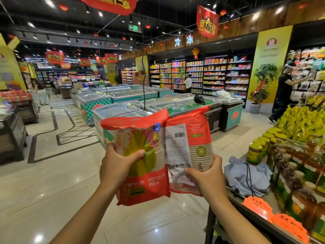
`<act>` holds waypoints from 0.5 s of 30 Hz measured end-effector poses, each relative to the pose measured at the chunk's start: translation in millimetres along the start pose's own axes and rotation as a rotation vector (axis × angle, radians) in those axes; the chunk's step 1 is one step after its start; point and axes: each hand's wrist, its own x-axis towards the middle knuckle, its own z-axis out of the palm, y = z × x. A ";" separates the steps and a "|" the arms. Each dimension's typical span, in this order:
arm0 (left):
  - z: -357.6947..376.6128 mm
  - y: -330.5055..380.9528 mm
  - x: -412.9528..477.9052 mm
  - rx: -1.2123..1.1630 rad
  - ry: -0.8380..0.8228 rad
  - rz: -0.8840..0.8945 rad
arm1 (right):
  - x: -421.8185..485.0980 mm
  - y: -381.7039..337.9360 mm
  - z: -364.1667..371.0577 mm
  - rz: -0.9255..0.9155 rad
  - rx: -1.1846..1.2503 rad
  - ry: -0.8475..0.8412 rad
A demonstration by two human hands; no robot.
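- 2 packs of paper cups were held up side by side above the shop floor [52, 182], their inner edges touching, probably so that 1 could be checked against the other.
- The left pack [151, 184] was gripped at its middle by the left hand [121, 162]. The thumb was laid across the printed front, and the fingers were curled round behind, out of sight.
- This pack was turned front outward and right way up, so the brand name and a round badge marked 50 could be read.
- The right pack [197, 131] was gripped low down by the right hand [207, 175]. The thumb was pressed over the foot of the white label [177, 147], and the fingers were wrapped round the outer edge.
- This pack was turned back outward with its print upside down. It was judged that the barcode and small print were being shown or inspected.
- Both packs were held clear of the display table [246, 203] on the right, where jars [255, 152], a blue cloth bag [246, 176] and orange price tags [256, 206] were set out.
- Chest freezers [175, 104] were seen behind the packs, well apart from them.
- The comparison was judged to be under way, with neither pack yet put down.
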 end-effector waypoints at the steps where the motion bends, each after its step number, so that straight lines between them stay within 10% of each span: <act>1: 8.4 -0.1 10.0 -0.003 0.002 0.001 | 13.3 3.5 3.6 0.002 0.004 -0.009; 15: 131.3 15.8 155.2 0.000 0.054 0.013 | 218.4 42.1 50.3 0.009 0.075 -0.112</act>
